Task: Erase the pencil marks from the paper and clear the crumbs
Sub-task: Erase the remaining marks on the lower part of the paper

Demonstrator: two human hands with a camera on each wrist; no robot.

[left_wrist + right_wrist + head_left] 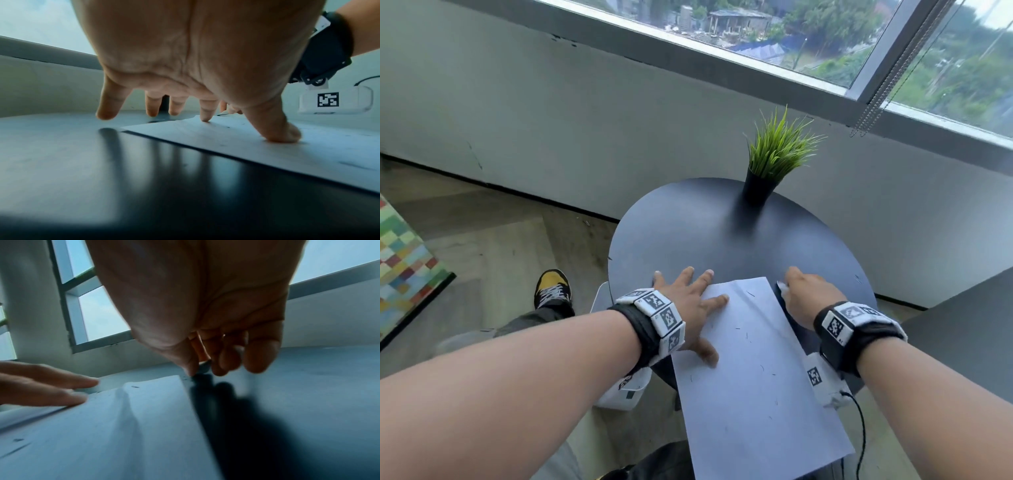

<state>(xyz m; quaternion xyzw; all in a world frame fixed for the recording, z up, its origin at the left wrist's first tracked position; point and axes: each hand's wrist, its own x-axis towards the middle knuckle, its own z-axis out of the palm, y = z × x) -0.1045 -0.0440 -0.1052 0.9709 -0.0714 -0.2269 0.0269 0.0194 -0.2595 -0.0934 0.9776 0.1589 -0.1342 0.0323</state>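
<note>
Round dark table (688,222) beneath window (808,37), wall (551,120).

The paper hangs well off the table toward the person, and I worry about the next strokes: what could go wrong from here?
1. The paper overhangs the table edge; only the left hand, spread flat at its far corner, pins it, so it may slide or tip off.
2. A crease near the far edge could tear under rubbing.
3. The right hand pinches a small eraser beside the sheet; swept crumbs may just land on the floor.
</note>
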